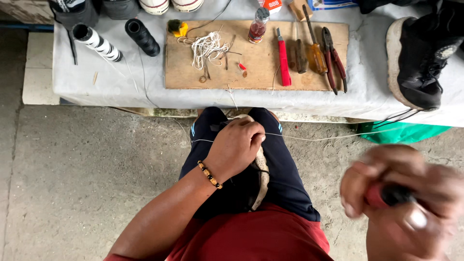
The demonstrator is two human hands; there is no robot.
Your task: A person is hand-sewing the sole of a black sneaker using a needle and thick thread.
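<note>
A seated person stitches a shoe held in the lap between the knees, the head camera looking straight down. The left hand is closed over the shoe's upper, pressing it down and pinching a pale thread that runs taut to the right. The right hand, blurred near the lens, is clenched around a red-and-black handle, probably an awl; its tip cannot be seen. Judged from the tight thread, a stitch is being drawn snug. The next move would call for a steady grip on the shoe and a careful aim along the sole edge.

On the cloth-covered bench lies a wooden board with a tangle of white cord, a small bottle of dark red liquid with a grey cap, a red knife, a screwdriver and red pliers. To the left stand a black spool and a black-and-white striped spool. A black sneaker rests at the right. At the far edge sit a white container with an orange label and a blue-edged package. A green bag hangs below the bench.
</note>
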